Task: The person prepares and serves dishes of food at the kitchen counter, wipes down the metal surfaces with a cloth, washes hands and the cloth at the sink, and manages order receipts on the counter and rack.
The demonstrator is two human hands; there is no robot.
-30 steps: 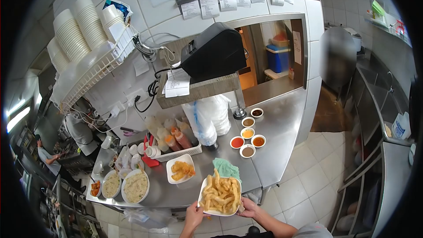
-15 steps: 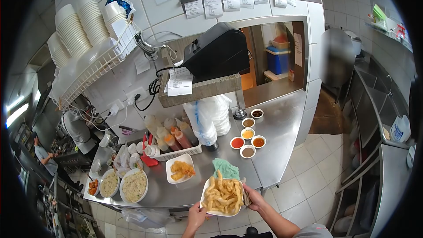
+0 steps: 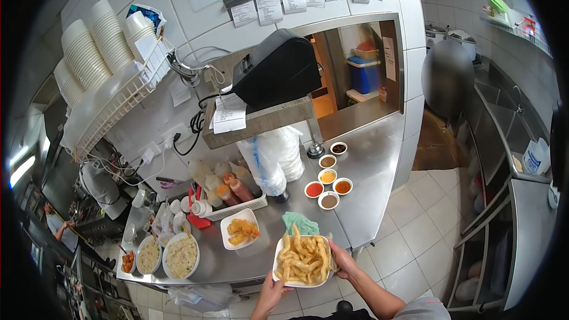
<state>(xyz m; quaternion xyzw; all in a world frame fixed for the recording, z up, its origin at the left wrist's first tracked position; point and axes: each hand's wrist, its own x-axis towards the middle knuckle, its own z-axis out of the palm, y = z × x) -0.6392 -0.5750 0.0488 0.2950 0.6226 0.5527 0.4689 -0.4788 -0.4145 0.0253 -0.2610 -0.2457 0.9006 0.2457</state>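
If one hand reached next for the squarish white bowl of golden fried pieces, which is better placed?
Probably the left hand: it's nearer that squarish bowl. The right hand is farther, across the white bowl of thick golden strips that both hold.

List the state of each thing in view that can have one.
Held bowl: heaped with fried strips, uncovered
Left grip: closed on its left side
Right grip: closed on its right side
Other square bowl: partly filled, uncovered
Six sauce cups: filled, uncovered
Two rice bowls: filled, uncovered
Green cloth: crumpled
White containers: stacked
Black device: on or off, cannot tell
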